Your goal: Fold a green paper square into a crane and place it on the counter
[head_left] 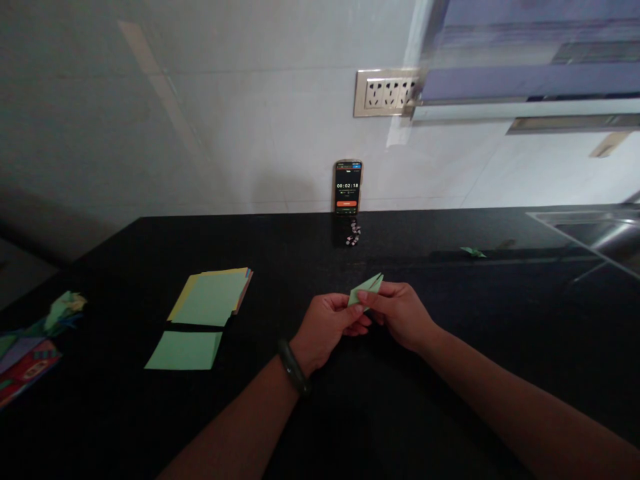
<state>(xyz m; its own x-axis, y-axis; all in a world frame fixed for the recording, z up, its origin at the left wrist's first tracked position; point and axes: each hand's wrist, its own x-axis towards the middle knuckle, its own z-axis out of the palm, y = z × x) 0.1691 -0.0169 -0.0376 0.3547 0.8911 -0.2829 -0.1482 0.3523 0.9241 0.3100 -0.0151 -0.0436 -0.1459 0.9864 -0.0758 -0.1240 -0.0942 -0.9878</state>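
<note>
Green sheet (185,350) and stack (213,297) lie at eight and nine o'clock of the paper (366,288), well apart from it, with the phone (348,187) at twelve. Folding it goes best, I judge, with edges kept flush and the crease pressed from the middle outward. Left hand (330,327) is closed on its seven o'clock end and right hand (400,313) is pinched tight on its four o'clock side, above the counter (450,373).

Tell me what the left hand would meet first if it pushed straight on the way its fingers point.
Probably the right hand: the left hand points rightward along the folded pale green paper piece both pinch, fingertips nearly touching.
</note>
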